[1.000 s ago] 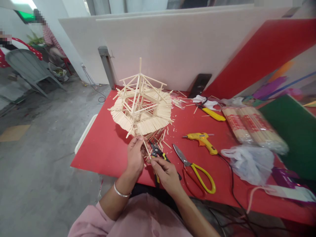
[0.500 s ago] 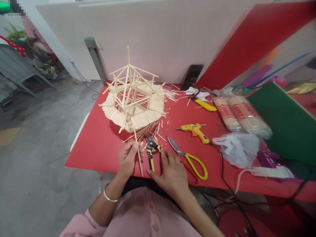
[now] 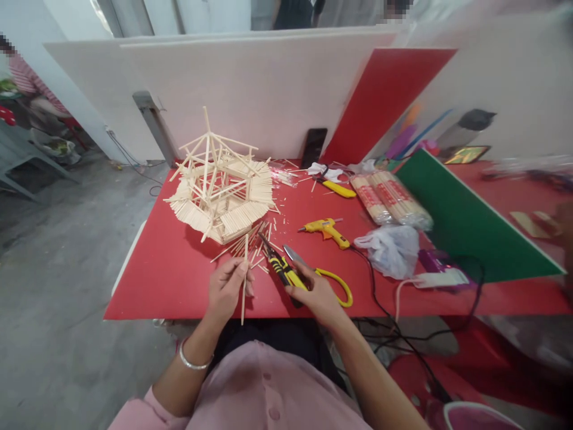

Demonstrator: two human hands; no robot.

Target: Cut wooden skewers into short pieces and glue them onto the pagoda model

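Observation:
A thin wooden stick (image 3: 244,301) is pinched upright in the fingers of my left hand (image 3: 227,289), close to the table's front edge. My right hand (image 3: 317,294) is closed around the yellow-and-black handles of a pair of pliers (image 3: 280,264), whose jaws point up and left toward loose sticks (image 3: 245,246). Just beyond both hands stands a model built of wooden sticks (image 3: 239,222), with a peaked frame above a wide slatted ring. Yellow-handled scissors (image 3: 336,282) lie beside my right hand, their blades partly behind it.
On the red table (image 3: 147,272) rest a yellow glue gun (image 3: 329,230), yellow-handled cutters (image 3: 338,189), packs of sticks (image 3: 389,197), a plastic bag (image 3: 389,251) and a power strip (image 3: 441,278). A green board (image 3: 474,227) lies right. A dark phone (image 3: 314,147) leans behind. A person (image 3: 33,83) sits far left.
My right hand has closed on the pliers and lifted them, their handles now gathered in it. My left hand still holds the stick, now more upright. The view has swung right.

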